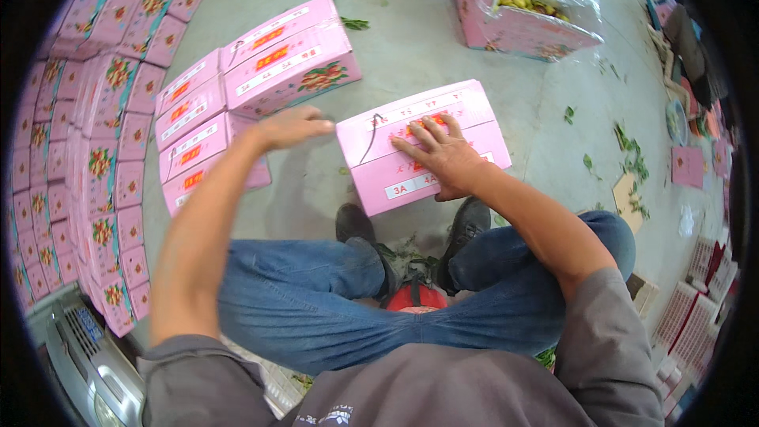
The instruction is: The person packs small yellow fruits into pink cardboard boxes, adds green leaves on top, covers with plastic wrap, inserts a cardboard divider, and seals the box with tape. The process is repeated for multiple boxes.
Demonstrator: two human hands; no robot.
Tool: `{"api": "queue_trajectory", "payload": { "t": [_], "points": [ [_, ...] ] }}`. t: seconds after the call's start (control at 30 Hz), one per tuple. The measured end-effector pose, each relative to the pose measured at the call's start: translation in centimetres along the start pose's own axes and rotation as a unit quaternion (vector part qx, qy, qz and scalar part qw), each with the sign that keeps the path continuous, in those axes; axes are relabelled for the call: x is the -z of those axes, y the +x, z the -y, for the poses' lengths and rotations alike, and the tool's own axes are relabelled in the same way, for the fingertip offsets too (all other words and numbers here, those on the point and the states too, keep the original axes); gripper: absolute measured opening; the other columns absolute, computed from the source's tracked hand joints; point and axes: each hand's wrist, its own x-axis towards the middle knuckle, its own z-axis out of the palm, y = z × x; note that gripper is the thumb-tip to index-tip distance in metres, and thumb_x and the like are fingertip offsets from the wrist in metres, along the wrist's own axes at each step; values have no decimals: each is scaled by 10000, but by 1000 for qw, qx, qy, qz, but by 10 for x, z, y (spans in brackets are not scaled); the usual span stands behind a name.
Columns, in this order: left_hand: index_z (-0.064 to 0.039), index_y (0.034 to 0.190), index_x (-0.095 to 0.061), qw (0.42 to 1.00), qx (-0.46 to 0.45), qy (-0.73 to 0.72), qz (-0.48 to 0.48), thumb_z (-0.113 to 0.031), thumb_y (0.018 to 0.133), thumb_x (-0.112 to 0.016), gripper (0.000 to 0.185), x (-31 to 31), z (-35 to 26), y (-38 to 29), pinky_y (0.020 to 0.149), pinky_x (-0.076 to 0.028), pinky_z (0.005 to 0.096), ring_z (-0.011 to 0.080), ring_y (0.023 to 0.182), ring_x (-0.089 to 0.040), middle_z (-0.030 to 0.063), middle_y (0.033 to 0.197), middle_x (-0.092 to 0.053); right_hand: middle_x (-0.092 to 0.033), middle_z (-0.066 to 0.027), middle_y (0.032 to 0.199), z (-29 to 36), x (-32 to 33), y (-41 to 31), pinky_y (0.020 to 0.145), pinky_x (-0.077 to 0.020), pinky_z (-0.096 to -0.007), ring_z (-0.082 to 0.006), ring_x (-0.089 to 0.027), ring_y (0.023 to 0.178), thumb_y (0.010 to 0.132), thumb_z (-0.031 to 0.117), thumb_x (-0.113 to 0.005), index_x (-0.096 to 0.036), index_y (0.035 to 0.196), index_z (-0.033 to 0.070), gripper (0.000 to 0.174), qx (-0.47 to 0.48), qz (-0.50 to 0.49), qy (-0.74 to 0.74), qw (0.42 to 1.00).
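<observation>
A closed pink cardboard carton (379,187) with printed panels and writing stands on the floor just beyond my shoes. My right hand (442,151) lies palm down on its top flaps, fingers spread across the seam. A dark cord handle (372,137) sticks out of the lid's left part. Off the carton's left corner, my left hand (296,127) hovers, slightly blurred, with its thumb pointing towards the carton; nothing shows in it. Below and behind that forearm is a group of closed pink cartons (284,53), printed with fruit.
Tall stacks of pink cartons (104,166) line the left side. At the upper right, an open carton (522,35) lined with clear plastic holds green fruit. Leaves (631,154) litter the concrete floor. White plastic crates (682,314) and a vehicle's front (89,362) flank me; a person's leg (685,41) shows far right.
</observation>
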Motion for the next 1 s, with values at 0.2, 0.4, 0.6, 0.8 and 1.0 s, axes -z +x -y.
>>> {"api": "queue_trajectory", "payload": {
  "t": [0.2, 0.4, 0.6, 0.8, 1.0],
  "points": [
    [-7, 1488, -627, 987, 126, -80, -65, -397, 1057, -659, 582, 8, 138, -155, 1064, -526, 386, 240, 1280, -639, 128, 1436, -676, -424, -228, 1686, 3, -1, -2, 1318, -175, -651, -446, -370, 1587, 543, 388, -1015, -227, 1759, 243, 1457, 0, -28, 38, 999],
    [-37, 1428, -667, 905, 287, -233, -209, -362, 964, -794, 580, -230, 203, -283, 1014, -568, 417, 306, 1167, -728, 231, 1243, -757, -347, -237, 1693, 13, 3, 3, 1326, -168, -622, -467, -292, 1588, 472, 396, -1032, -297, 1724, 201, 1465, -28, 0, 23, 999],
    [-105, 1518, -610, 903, 194, -266, -277, -255, 910, -831, 664, -392, 164, -290, 996, -560, 447, 349, 1085, -732, 240, 1188, -763, -343, -224, 1694, 20, 5, 4, 1323, -161, -628, -464, -297, 1586, 483, 402, -1038, -287, 1730, 225, 1467, -33, -2, 6, 999],
    [-81, 1232, -721, 882, 242, -220, -339, -238, 902, -770, 369, -436, 133, -234, 857, -569, 482, 437, 900, -674, 255, 992, -705, -378, -241, 1671, 17, 0, 4, 1310, -181, -649, -478, -340, 1561, 478, 407, -1034, -289, 1729, 223, 1468, -5, -22, 4, 1000],
    [-84, 1000, -621, 879, 253, -343, -213, -204, 913, -756, 200, -451, 133, -192, 704, -512, 411, 255, 755, -618, 110, 819, -613, -404, -246, 1673, 7, -3, 2, 1306, -180, -654, -481, -356, 1571, 502, 440, -1041, -234, 1758, 247, 1506, -15, -8, 14, 1000]
  ]
}}
